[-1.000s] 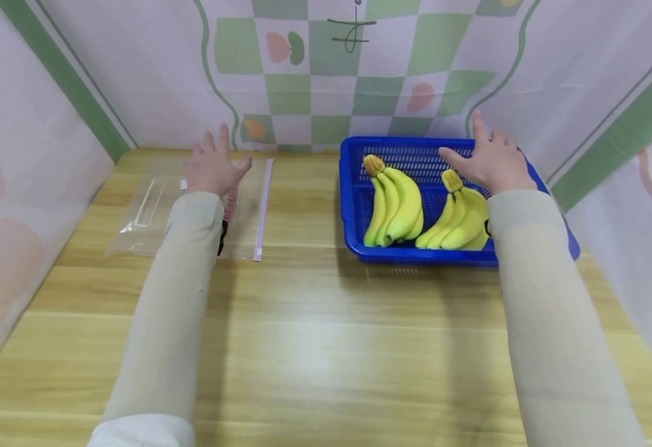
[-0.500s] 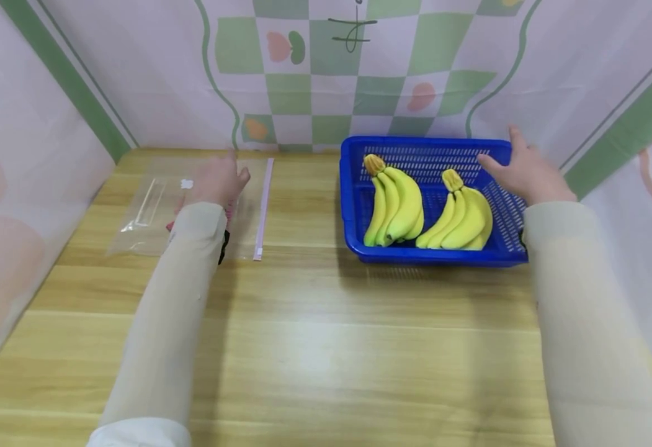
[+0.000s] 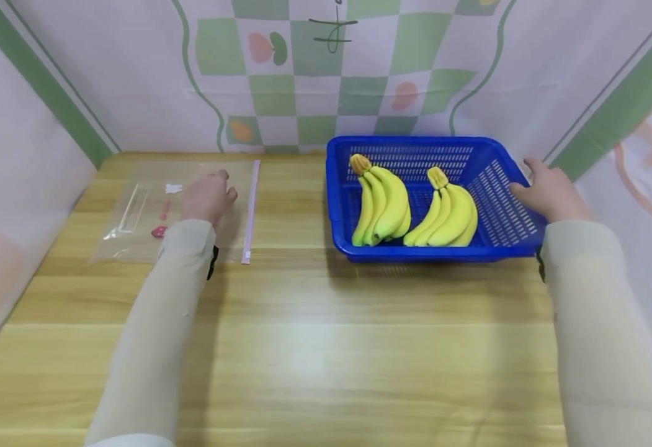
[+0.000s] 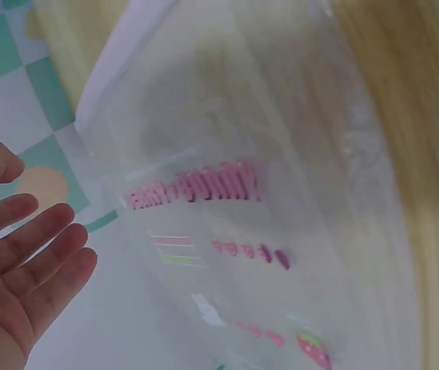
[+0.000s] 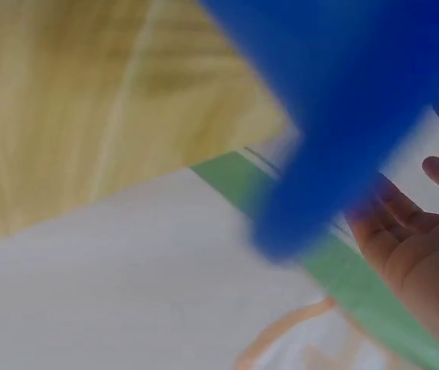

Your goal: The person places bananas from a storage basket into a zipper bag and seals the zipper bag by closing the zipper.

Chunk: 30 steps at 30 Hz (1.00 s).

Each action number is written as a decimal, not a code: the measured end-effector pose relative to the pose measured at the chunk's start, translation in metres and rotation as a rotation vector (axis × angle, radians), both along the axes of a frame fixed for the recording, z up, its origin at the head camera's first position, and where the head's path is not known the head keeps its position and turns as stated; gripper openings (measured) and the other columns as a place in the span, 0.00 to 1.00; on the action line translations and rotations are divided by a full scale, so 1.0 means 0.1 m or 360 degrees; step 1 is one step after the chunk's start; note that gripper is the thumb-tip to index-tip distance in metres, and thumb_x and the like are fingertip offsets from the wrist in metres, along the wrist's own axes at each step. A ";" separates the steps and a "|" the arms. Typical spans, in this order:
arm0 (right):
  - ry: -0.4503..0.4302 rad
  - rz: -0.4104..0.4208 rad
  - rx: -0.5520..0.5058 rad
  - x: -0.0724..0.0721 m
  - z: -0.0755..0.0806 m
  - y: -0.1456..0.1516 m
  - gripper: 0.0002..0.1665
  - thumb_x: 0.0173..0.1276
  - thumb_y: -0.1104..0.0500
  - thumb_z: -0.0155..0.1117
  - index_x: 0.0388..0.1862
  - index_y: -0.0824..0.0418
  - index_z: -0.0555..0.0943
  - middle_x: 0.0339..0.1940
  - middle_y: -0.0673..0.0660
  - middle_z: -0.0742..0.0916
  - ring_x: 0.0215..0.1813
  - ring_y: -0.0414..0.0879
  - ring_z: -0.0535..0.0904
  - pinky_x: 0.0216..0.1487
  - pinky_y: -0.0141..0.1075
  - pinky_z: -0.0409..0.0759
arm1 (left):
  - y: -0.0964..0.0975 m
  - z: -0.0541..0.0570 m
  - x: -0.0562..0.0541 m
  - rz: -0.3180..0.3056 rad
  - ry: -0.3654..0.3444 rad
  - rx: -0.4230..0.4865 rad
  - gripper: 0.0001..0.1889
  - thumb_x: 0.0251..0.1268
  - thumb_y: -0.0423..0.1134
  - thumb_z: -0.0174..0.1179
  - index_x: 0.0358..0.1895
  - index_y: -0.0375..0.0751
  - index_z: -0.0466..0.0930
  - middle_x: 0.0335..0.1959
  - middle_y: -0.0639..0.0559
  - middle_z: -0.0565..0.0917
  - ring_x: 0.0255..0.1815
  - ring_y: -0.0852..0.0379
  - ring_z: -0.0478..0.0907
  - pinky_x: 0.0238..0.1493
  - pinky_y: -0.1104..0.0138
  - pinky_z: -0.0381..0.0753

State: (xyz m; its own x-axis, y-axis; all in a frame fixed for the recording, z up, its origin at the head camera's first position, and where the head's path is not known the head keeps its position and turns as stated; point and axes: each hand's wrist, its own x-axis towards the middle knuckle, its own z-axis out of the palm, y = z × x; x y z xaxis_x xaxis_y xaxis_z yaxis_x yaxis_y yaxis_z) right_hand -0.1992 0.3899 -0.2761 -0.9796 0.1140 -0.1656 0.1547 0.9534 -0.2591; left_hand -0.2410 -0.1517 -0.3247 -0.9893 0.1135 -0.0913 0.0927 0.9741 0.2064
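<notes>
My left hand (image 3: 207, 197) hovers over a clear zip bag (image 3: 233, 230) with a pink slider strip, lying flat on the table at the left. In the left wrist view its fingers (image 4: 46, 239) are loosely bent with nothing between them, beside the bag's pink printing. At the right, my right hand (image 3: 551, 189) is at the right end of a blue plastic basket (image 3: 415, 251). The right wrist view has its fingers (image 5: 404, 208) loosely bent and partly behind the basket's blurred rim, with the thumb apart. Two bunches of bananas, one left (image 3: 387, 205) and one right (image 3: 451, 217), lie in the basket.
The wooden table (image 3: 303, 360) stretches in front of the bag and basket. A patterned cloth (image 3: 317, 74) with green checks stands upright behind, and similar cloth walls close off both sides.
My right hand has moved right and down, from over the basket to its right rim. My left hand has lowered toward the bag, its fingers less spread. The head view has shifted slightly.
</notes>
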 end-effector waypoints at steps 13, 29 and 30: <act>0.0120 -0.0014 -0.0193 0.01 -0.35 0.16 0.41 0.70 0.59 0.42 0.74 0.75 0.39 0.61 0.88 0.62 0.59 0.80 0.60 0.62 0.72 0.57 | 0.01 -0.18 -0.04 0.0010 -0.0046 0.0026 0.24 0.71 0.39 0.45 0.67 0.35 0.64 0.63 0.32 0.73 0.34 0.45 0.76 0.30 0.58 0.81; 0.0193 -0.0059 -0.0219 0.01 -0.41 0.12 0.40 0.72 0.57 0.40 0.75 0.71 0.38 0.66 0.85 0.60 0.64 0.81 0.57 0.64 0.72 0.55 | 0.20 -0.31 0.06 -0.0035 -0.0197 -0.0059 0.28 0.73 0.41 0.46 0.73 0.40 0.56 0.68 0.36 0.69 0.66 0.37 0.69 0.75 0.44 0.55; 0.0194 -0.0055 -0.0211 0.01 -0.41 0.11 0.40 0.72 0.57 0.39 0.75 0.71 0.39 0.66 0.85 0.60 0.63 0.81 0.58 0.64 0.72 0.55 | 0.21 -0.31 0.07 -0.0037 -0.0198 -0.0072 0.27 0.73 0.41 0.46 0.73 0.40 0.56 0.67 0.35 0.70 0.63 0.36 0.71 0.70 0.43 0.63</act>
State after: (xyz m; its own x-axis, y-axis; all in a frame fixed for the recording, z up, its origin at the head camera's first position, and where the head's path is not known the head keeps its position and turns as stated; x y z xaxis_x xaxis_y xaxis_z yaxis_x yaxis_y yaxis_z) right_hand -0.1977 0.4009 -0.3176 -0.9892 0.1329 -0.0620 0.1467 0.9042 -0.4013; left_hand -0.2339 -0.1306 -0.3558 -0.9672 0.1290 -0.2188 0.0915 0.9805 0.1736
